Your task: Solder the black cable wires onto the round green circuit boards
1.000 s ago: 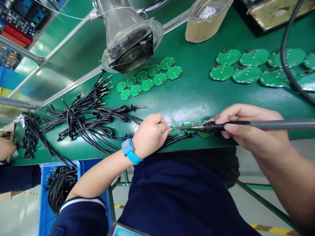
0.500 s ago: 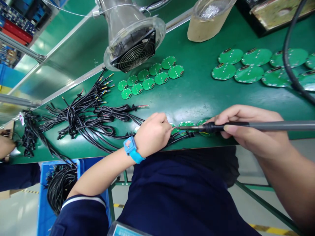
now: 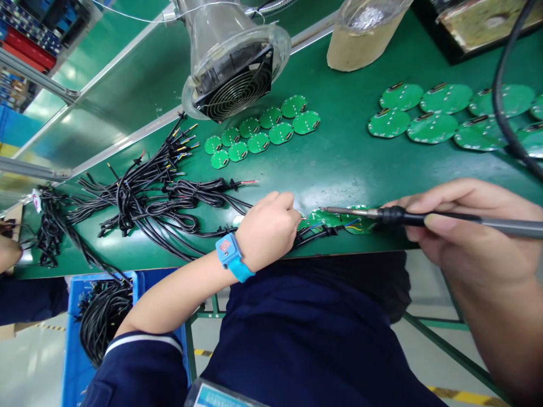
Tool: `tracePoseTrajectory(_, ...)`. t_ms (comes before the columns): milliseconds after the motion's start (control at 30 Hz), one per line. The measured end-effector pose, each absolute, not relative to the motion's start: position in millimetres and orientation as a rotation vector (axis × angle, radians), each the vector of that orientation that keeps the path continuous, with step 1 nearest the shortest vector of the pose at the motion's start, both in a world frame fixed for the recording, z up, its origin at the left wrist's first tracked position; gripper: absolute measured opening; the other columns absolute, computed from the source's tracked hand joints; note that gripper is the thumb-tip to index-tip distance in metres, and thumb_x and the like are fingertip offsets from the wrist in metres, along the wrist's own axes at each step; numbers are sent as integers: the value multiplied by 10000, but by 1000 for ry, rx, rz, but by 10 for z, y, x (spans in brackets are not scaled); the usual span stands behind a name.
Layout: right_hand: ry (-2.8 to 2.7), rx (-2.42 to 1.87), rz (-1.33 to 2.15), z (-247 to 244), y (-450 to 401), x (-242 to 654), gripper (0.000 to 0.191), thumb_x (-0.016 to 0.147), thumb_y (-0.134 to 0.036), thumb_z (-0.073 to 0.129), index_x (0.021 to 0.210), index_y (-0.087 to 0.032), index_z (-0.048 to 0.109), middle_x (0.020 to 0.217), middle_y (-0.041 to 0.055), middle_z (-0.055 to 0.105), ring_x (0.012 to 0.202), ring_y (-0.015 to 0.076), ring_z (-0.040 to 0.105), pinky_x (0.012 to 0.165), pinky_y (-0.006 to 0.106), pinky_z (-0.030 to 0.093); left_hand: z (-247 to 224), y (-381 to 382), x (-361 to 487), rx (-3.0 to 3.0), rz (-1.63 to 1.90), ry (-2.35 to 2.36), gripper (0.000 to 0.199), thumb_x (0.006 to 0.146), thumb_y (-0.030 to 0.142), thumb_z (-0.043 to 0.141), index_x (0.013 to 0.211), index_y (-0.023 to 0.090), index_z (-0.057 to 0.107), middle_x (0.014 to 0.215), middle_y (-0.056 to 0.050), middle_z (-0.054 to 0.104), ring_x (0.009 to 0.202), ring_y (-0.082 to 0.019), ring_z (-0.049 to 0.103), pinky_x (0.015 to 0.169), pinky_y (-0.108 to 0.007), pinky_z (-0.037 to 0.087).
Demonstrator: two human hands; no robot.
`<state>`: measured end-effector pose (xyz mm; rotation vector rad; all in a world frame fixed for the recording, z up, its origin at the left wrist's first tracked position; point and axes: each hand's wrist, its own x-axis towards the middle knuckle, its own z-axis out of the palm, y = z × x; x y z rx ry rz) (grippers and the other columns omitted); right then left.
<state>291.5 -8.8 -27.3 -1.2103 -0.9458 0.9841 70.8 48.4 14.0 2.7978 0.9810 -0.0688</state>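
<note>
The right hand [image 3: 462, 237], at the right of the frame, keeps a closed grip on a soldering iron [image 3: 424, 219] — its tip over a round circuit board [image 3: 322, 217] at the bench [image 3: 339, 164] edge, lower centre. The left hand [image 3: 271, 229] pinches something small beside the board — what, I cannot tell.

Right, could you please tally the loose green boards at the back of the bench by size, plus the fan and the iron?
Small round boards: 10
Large round boards: 8 in view
Fan: 1
Soldering iron: 1
Total: 20
</note>
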Motion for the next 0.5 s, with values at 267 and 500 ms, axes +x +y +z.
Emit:
tracePoseTrajectory(267,-778,-1277,966,-168,-191,2843,276,570,-361,800,733,-205,641,600,8,582,503,149,569,569,357,564,250,651,414,2681,248,988,250,906,302,482,975,145,663,915,-83,611,836,-160,556,781,-292,463)
tracePoseTrajectory(500,-852,-1184,935,-257,-190,2908,230,611,-333,777,752,-208,645,588,3,572,485,152,568,579,389,580,187,1285,6,2744,144,1197,106,821,259,622,833,186,699,905,-55,658,881,-182,593,824,-342,461)
